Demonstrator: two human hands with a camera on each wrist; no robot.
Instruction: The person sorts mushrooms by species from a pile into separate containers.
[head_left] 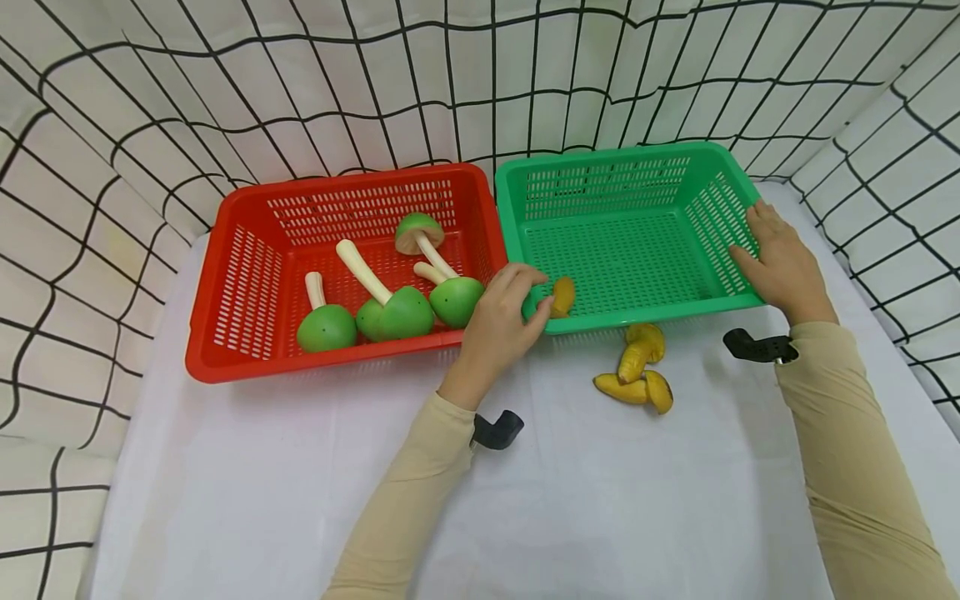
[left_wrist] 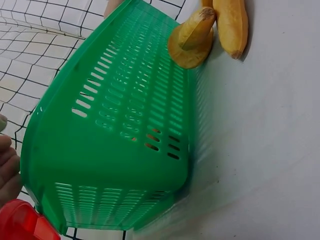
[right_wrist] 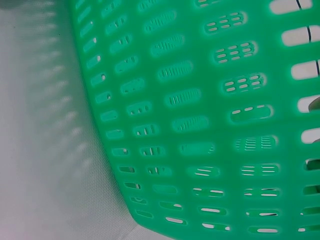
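A green basket (head_left: 615,321) stands on the white-covered table. My left hand (head_left: 498,321) is at its front left corner, fingers loosely bent over the place where it meets the red basket (head_left: 390,343). At the far end my right hand (head_left: 787,267) grips the right rim, thumb inside. Inside the green basket a yellow-brown rounded piece (head_left: 564,293) lies close to my left thumb. Several toy mushrooms (head_left: 408,312) with green caps and pale stems lie in the red basket. In the left wrist view my left fingers (left_wrist: 7,170) show beside the green rim.
In front of the green basket several yellow pieces lie close together, among them a small toy banana (head_left: 622,389) and a curved piece (head_left: 637,358). Black grid netting (head_left: 495,92) over white cloth rises behind the baskets and along both sides.
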